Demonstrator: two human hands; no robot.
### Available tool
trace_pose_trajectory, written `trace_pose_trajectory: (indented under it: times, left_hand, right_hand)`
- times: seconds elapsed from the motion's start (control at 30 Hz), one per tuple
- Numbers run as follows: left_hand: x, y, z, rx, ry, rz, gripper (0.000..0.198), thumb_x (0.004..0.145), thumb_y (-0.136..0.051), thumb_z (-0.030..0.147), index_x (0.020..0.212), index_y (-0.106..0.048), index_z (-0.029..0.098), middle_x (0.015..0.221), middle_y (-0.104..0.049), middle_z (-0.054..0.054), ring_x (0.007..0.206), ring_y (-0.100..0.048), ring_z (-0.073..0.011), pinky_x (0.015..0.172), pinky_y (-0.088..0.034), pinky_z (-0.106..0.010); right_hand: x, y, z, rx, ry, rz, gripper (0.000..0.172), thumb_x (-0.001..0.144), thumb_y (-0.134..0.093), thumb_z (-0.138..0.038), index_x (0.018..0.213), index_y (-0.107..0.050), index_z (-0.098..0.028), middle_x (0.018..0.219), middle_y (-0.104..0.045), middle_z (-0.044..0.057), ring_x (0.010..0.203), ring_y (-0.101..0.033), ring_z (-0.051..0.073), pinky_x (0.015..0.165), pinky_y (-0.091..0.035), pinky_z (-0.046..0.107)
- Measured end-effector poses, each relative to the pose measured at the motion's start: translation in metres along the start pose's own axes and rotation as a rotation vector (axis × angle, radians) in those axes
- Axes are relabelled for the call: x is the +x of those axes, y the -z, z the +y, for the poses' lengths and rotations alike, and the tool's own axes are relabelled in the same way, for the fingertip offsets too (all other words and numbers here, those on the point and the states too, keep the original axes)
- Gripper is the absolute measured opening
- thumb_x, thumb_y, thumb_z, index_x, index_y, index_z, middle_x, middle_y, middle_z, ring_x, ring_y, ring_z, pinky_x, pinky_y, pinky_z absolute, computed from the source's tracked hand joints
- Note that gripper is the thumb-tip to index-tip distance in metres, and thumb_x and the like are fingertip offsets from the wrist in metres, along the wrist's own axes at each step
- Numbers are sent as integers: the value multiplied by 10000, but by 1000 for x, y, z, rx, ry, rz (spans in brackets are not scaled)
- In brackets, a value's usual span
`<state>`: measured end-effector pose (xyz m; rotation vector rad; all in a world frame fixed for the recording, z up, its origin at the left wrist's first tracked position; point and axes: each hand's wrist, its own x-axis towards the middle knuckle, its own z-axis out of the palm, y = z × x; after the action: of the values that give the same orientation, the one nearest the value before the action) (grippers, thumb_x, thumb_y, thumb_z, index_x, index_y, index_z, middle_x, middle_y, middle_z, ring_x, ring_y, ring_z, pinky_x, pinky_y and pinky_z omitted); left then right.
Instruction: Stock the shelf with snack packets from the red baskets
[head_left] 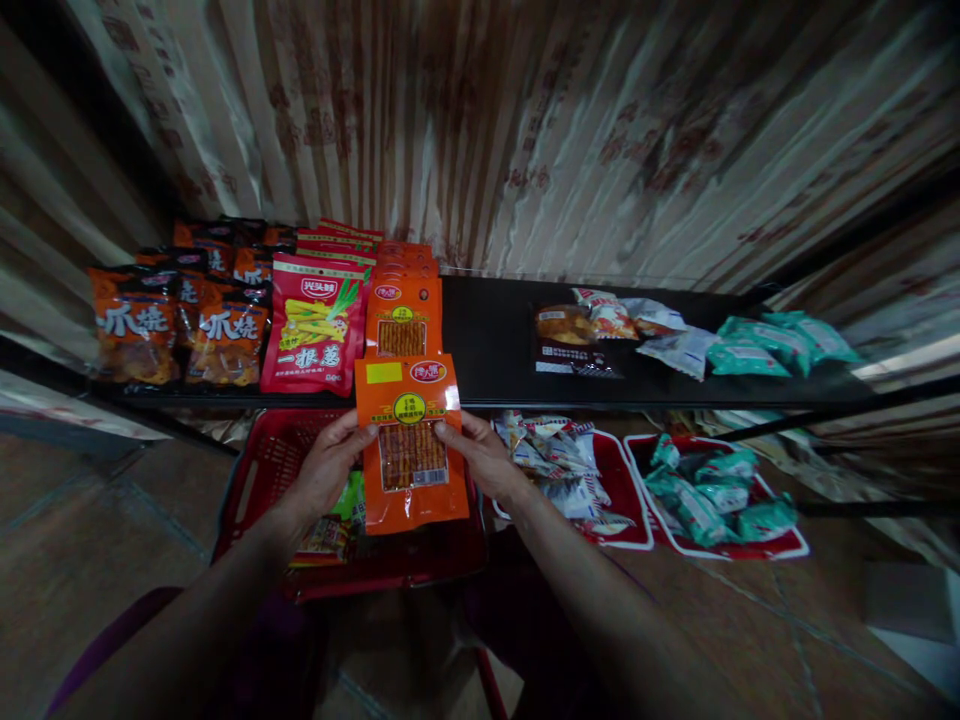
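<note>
An orange snack packet [414, 508] with a clear window showing brown sticks is held upright between both hands, in front of the shelf edge. My left hand [330, 462] pinches its left side, thumb on the front. On the right side my right hand [480, 455] grips it the same way. Behind it on the shelf stands a row of matching orange packets [401, 320]. Red packets [315, 325] with a scallion picture stand to their left. Below the held packet is a red basket [259, 475] with some green and yellow packets inside, partly hidden by my hands and arms.
The black shelf [487, 340] also bears black-and-orange bags [139, 330] at far left, a brown snack bag [566, 335], white packets [679, 345] and teal packets [780, 345]. Underneath, one basket [641, 510] holds white packets, another [787, 545] teal ones. A patterned curtain [465, 130] hangs behind.
</note>
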<state>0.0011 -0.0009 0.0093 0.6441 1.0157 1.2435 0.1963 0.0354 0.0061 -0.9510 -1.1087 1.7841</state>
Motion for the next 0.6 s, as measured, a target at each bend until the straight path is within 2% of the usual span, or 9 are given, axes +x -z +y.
trace_pose_trajectory:
  times: [0.3,0.6]
  left_hand:
    - [-1,0,0,0,16,20,335,645,-753,315,949,-690,188,902,-736,-31,883,-659,-233,797,-493,-347]
    - [-5,0,-2,-73,88,8,297,646,-736,250,926,-682,164,908,-733,-47,807,-671,-207,719,-499,-305]
  right_hand:
    - [1,3,2,3,20,-33,328,744,-691,-429,1027,-697,-263,1022,-715,0,956,-639,196,921,-456,370]
    - [0,3,-1,56,-12,-10,319,702,-728,-421,971,-710,-250,1001,-722,3,949,-647,201,909,-469,370]
